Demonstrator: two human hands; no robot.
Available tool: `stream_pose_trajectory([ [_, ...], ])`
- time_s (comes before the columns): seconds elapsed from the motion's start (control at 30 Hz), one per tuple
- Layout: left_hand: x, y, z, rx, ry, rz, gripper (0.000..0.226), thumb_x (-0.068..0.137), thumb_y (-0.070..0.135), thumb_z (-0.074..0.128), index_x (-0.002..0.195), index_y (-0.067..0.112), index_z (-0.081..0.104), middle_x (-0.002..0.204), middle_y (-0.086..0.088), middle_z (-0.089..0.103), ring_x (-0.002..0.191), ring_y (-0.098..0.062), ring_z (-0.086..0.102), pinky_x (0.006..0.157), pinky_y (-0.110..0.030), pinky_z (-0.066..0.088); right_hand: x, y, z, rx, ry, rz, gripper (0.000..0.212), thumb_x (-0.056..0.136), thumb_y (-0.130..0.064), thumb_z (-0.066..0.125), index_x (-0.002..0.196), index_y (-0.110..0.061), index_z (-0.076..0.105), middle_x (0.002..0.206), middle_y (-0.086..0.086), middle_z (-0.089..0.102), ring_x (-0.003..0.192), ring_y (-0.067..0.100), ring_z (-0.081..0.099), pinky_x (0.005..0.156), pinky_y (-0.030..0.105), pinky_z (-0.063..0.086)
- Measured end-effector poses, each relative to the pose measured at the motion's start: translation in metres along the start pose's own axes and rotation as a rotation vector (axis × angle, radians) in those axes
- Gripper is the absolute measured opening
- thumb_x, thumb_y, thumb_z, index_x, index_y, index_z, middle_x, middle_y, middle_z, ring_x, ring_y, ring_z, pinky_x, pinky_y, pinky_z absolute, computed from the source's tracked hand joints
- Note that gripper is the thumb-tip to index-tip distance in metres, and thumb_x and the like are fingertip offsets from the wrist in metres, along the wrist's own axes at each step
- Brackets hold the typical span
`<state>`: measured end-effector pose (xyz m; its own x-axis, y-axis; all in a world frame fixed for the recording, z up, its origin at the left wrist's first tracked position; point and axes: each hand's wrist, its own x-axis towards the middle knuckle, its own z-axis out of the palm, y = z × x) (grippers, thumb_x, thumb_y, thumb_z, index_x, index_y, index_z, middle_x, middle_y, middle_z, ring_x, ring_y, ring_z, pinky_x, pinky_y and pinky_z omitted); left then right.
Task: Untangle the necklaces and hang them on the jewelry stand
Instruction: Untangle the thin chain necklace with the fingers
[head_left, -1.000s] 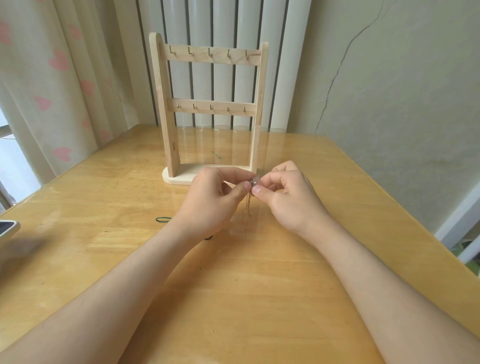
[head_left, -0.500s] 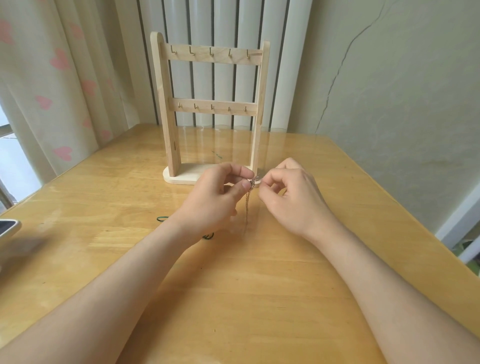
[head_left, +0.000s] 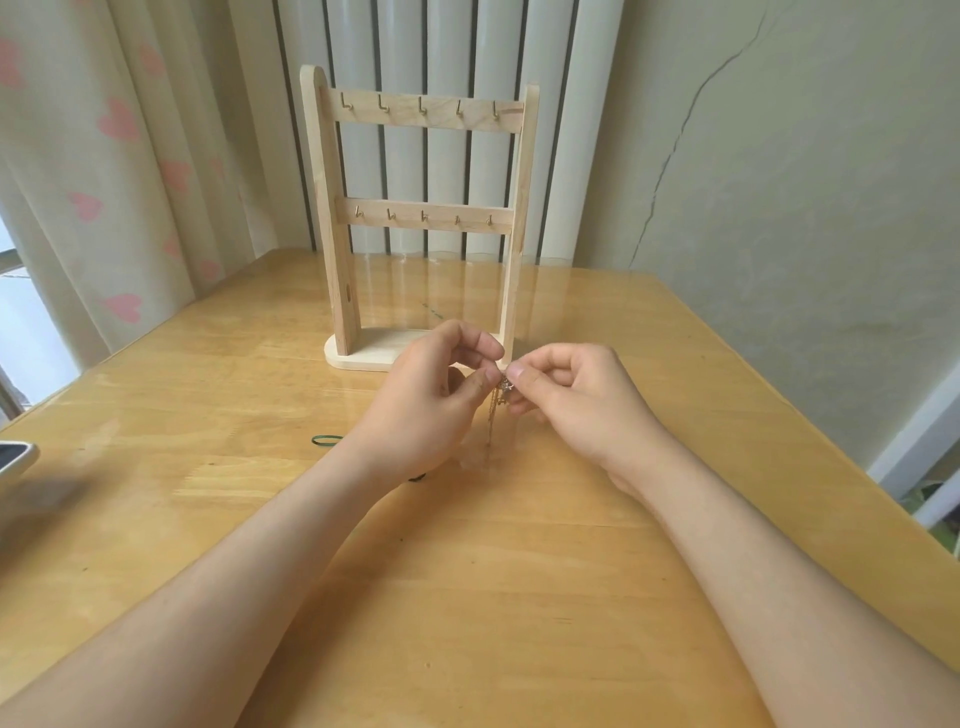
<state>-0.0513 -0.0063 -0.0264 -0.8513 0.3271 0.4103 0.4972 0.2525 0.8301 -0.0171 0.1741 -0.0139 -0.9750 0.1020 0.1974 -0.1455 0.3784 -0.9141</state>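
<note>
Necklaces (head_left: 500, 388) between the grips of left hand (head_left: 431, 410) and right hand (head_left: 576, 405)

The necklaces (head_left: 503, 387) are a tiny knot pinched between the fingers (head_left: 487, 376) of the left hand (head_left: 431, 400) and the right hand (head_left: 576, 405); how many chains it holds is too small to tell. A green band (head_left: 324, 440) on the tabletop (head_left: 519, 597) runs under the left wrist, most of it hidden. The left hand covers the near right base corner of the jewelry stand (head_left: 330, 208). A blurred dark-screened device (head_left: 15, 460) is cut off by the left edge
</note>
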Motion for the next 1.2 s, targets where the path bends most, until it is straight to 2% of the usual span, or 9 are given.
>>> stream_pose_trajectory([
  [0.13, -0.0004, 0.0004, 0.0017, -0.046, 0.009, -0.02, 0.004, 0.106, 0.017, 0.064, 0.11, 0.02, 0.063, 0.098, 0.006, 0.067, 0.067, -0.011, 0.059, 0.063, -0.036, 0.06, -0.0016, -0.0032, 0.0009, 0.184, -0.044, 0.042, 0.011, 0.102, -0.017, 0.07, 0.107, -0.008, 0.075, 0.091, 0.01, 0.082, 0.085, 0.02, 0.079, 0.068, 0.021, 0.052],
  [0.27, -0.0002, 0.0, 0.0027, -0.099, 0.016, -0.069, 0.004, 0.108, 0.018, 0.062, 0.11, 0.017, 0.063, 0.098, 0.004, 0.067, 0.062, -0.008, 0.058, 0.06, -0.027, 0.055, -0.0026, -0.0034, -0.0009, 0.152, -0.037, 0.01, 0.01, 0.095, -0.011, 0.076, 0.104, -0.014, 0.078, 0.09, 0.009, 0.081, 0.082, 0.014, 0.078, 0.072, 0.02, 0.052],
  [0.43, 0.0023, -0.0028, 0.0035, -0.057, -0.02, -0.07, 0.009, 0.11, 0.019, 0.058, 0.11, 0.014, 0.065, 0.096, 0.008, 0.064, 0.06, -0.01, 0.054, 0.064, -0.037, 0.06, -0.0008, -0.0015, -0.001, 0.133, -0.003, -0.031, 0.014, 0.1, -0.004, 0.067, 0.103, -0.012, 0.077, 0.094, 0.01, 0.08, 0.082, 0.012, 0.078, 0.071, 0.017, 0.054],
  [0.57, 0.002, -0.0012, 0.0002, 0.051, -0.046, -0.022, 0.011, 0.111, 0.022, 0.054, 0.106, 0.019, 0.063, 0.1, 0.006, 0.066, 0.059, -0.015, 0.061, 0.064, -0.041, 0.059, 0.0003, -0.0003, 0.0006, 0.143, -0.026, -0.015, 0.014, 0.104, -0.006, 0.062, 0.104, -0.011, 0.075, 0.083, 0.004, 0.075, 0.073, 0.006, 0.07, 0.068, 0.021, 0.054],
  [0.63, 0.0021, -0.0012, -0.0012, 0.074, -0.042, 0.002, 0.013, 0.111, 0.022, 0.054, 0.104, 0.019, 0.064, 0.093, 0.013, 0.065, 0.057, -0.016, 0.061, 0.066, -0.046, 0.061, 0.0004, 0.0007, 0.0003, 0.139, -0.03, -0.015, 0.016, 0.105, -0.006, 0.06, 0.105, -0.011, 0.075, 0.08, 0.001, 0.072, 0.072, 0.005, 0.067, 0.068, 0.021, 0.054],
  [0.7, 0.0029, -0.0014, -0.0025, 0.087, -0.037, 0.004, 0.015, 0.111, 0.024, 0.054, 0.103, 0.019, 0.066, 0.084, 0.019, 0.063, 0.055, -0.016, 0.061, 0.064, -0.044, 0.061, 0.0009, 0.0002, -0.001, 0.133, -0.018, -0.024, 0.017, 0.106, -0.006, 0.059, 0.107, -0.01, 0.076, 0.081, -0.001, 0.072, 0.072, 0.003, 0.067, 0.069, 0.02, 0.054],
  [0.8, 0.0022, -0.0013, -0.0027, 0.13, -0.032, -0.001, 0.016, 0.11, 0.026, 0.056, 0.103, 0.022, 0.069, 0.089, 0.013, 0.068, 0.06, -0.02, 0.069, 0.06, -0.03, 0.055, 0.0014, -0.0008, -0.0039, 0.129, 0.0, -0.043, 0.017, 0.106, -0.007, 0.06, 0.107, -0.01, 0.077, 0.082, -0.001, 0.074, 0.074, 0.003, 0.068, 0.071, 0.02, 0.055],
  [0.97, 0.0001, -0.0017, -0.0033, 0.12, -0.062, 0.012, 0.014, 0.108, 0.033, 0.061, 0.102, 0.025, 0.071, 0.087, 0.02, 0.068, 0.054, -0.009, 0.054, 0.073, -0.051, 0.062, 0.001, -0.0003, -0.005, 0.122, 0.013, -0.055, 0.017, 0.105, -0.008, 0.061, 0.108, -0.009, 0.077, 0.079, -0.004, 0.073, 0.074, 0.004, 0.067, 0.072, 0.02, 0.056],
  [1.2, 0.0009, -0.0038, -0.0031, 0.159, -0.073, 0.027, 0.011, 0.106, 0.029, 0.064, 0.099, 0.024, 0.07, 0.095, 0.013, 0.07, 0.057, -0.011, 0.058, 0.065, -0.04, 0.058, 0.0004, -0.0009, -0.0038, 0.089, -0.022, -0.059, 0.018, 0.105, -0.007, 0.06, 0.105, -0.011, 0.078, 0.085, 0.003, 0.076, 0.076, 0.004, 0.069, 0.072, 0.02, 0.056],
])
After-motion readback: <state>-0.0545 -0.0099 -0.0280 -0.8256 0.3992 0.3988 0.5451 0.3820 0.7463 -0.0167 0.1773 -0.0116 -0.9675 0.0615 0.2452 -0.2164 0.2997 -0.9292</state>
